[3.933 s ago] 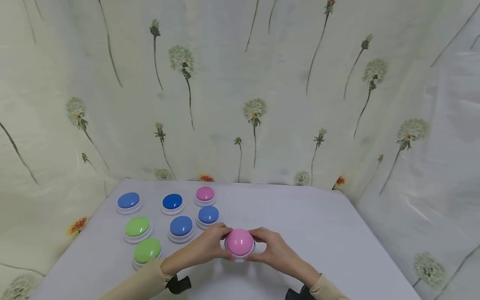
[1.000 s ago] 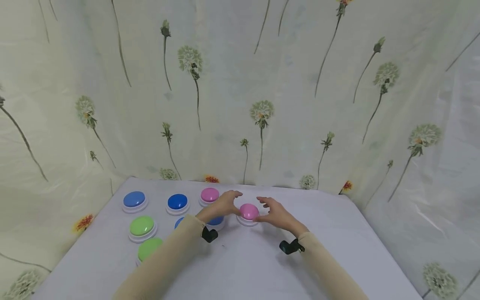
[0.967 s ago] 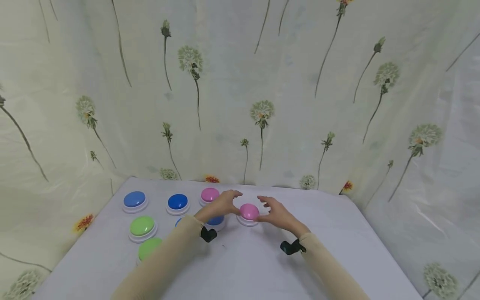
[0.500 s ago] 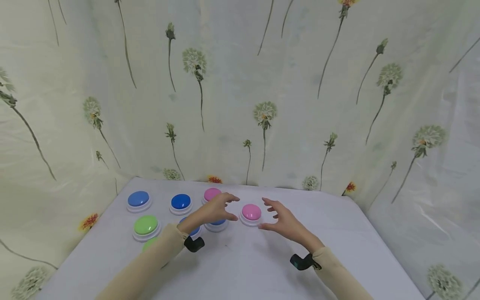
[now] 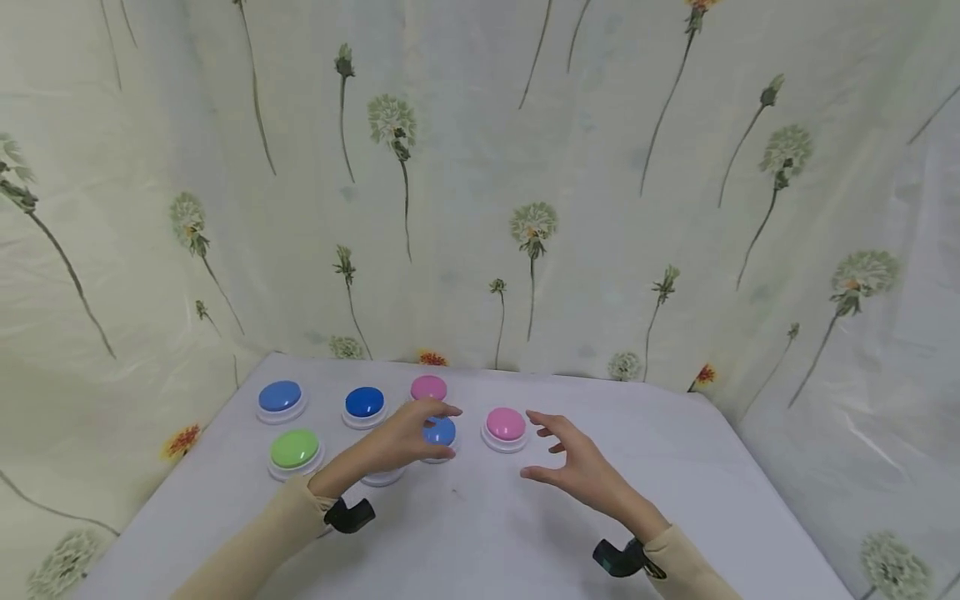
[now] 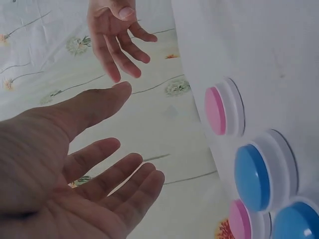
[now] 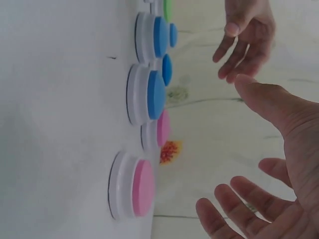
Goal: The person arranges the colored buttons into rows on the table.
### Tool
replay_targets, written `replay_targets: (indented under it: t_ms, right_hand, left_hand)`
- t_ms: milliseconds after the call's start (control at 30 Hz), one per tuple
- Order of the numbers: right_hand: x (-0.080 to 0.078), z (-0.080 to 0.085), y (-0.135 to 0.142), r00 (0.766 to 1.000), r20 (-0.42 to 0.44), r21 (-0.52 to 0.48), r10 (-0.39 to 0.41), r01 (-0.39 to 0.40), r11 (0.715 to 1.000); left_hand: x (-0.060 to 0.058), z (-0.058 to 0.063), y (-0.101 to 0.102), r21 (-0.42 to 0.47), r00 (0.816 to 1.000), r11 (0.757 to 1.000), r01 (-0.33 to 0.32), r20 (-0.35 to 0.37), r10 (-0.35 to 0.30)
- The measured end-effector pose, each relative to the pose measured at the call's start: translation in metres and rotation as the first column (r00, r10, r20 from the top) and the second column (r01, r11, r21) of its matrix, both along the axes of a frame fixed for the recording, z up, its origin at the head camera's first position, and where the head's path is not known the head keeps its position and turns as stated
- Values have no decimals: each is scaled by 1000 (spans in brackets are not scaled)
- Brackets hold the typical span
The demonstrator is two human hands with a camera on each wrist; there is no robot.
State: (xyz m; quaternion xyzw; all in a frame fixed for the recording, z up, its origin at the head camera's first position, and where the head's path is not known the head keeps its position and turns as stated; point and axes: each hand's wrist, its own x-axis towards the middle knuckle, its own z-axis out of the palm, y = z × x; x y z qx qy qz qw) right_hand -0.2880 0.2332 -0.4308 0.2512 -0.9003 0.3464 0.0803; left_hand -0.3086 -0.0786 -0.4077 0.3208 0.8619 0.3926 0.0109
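A pink push button (image 5: 506, 424) with a white round base stands on the table, between my two hands and touching neither. My left hand (image 5: 408, 433) hovers to its left, fingers relaxed and thumb apart, holding nothing. From the head camera this hand partly covers a blue push button (image 5: 440, 432) and a second pink push button (image 5: 428, 387). My right hand (image 5: 581, 467) hangs to the right of the nearer pink button, its fingers loosely bent and holding nothing. In the left wrist view, the left palm (image 6: 89, 174) is spread; in the right wrist view, the right fingers (image 7: 239, 204) are spread too.
On the left of the white table (image 5: 480, 542) stand a light blue button (image 5: 280, 396), a dark blue button (image 5: 364, 402) and a green button (image 5: 294, 448). Other buttons are mostly hidden by the left arm. A curtain (image 5: 465, 183) with dandelion print hangs behind the table.
Earlier both hands gripped the pink button nearer the front. It then came to stand farther back, beside the blue one. Both hands have let go and drawn apart, back toward the person.
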Motion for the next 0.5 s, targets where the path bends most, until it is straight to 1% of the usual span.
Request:
replay_targets:
  t_ms: [100, 167, 333, 400, 500]
  right_hand:
    - [2, -1, -8, 999, -21, -4, 35, -35, 999]
    - [1, -1, -14, 999, -24, -3, 48, -48, 999]
    - [-6, -3, -25, 999, -2, 13, 41, -40, 999]
    - [-10, -4, -29, 999, 3, 16, 39, -39, 999]
    - [-14, -6, -34, 999, 9, 11, 42, -42, 999]
  left_hand:
    - [7, -2, -12, -1, 1000, 1000, -28, 2, 28]
    - [9, -4, -18, 5, 999, 999, -50, 6, 50]
    - [9, -6, -29, 18, 998, 998, -66, 10, 65]
    - [8, -8, -32, 17, 998, 998, -65, 9, 65]
    - [7, -11, -37, 14, 996, 997, -82, 18, 82]
